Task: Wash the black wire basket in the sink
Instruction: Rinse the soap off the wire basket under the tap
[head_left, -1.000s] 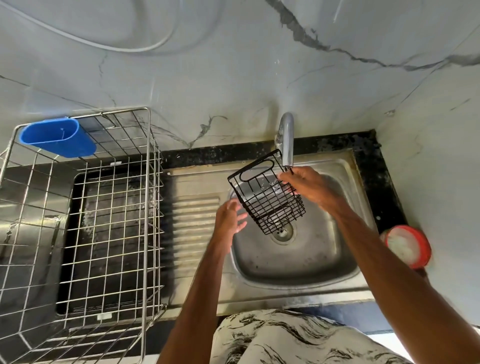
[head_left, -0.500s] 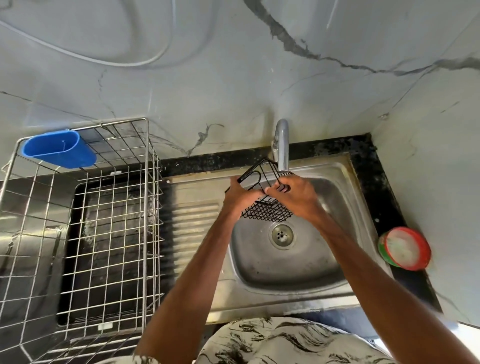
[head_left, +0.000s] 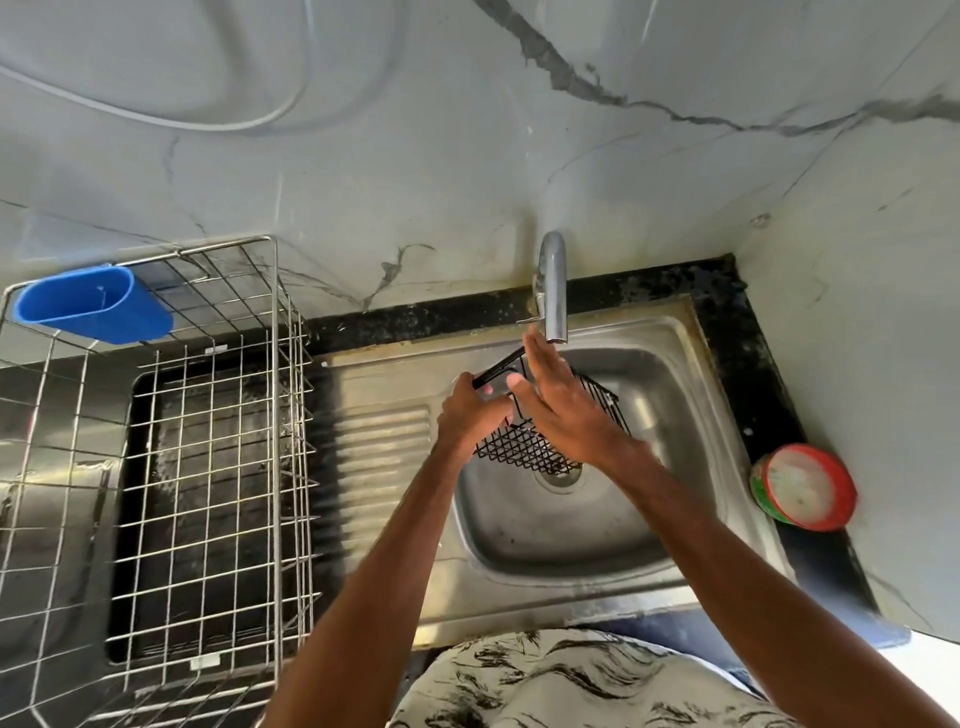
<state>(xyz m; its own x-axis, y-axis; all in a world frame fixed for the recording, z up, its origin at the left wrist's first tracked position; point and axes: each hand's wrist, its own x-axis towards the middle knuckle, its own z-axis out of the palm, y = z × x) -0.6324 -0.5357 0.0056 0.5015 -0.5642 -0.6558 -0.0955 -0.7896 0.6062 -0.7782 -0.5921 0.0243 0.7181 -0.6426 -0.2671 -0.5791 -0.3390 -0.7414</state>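
Note:
The black wire basket (head_left: 524, 447) hangs tilted over the steel sink (head_left: 670, 395), just below the chrome tap (head_left: 554, 291). My left hand (head_left: 470, 410) grips the basket's upper left rim. My right hand (head_left: 561, 405) lies flat across the basket's top, fingers straight and reaching toward the tap's spout. Much of the basket is hidden behind my right hand. Whether water runs from the tap I cannot tell.
A steel wire dish rack (head_left: 208, 467) stands on the left counter with a blue plastic cup holder (head_left: 88, 306) hooked on its back rim. A red-rimmed round tub (head_left: 802, 486) sits on the black counter at the sink's right. Marble walls close the back and right.
My left hand came up and took the basket's rim. My right hand let go of its grip and now lies flat over the basket, which turned with its mesh bottom facing me.

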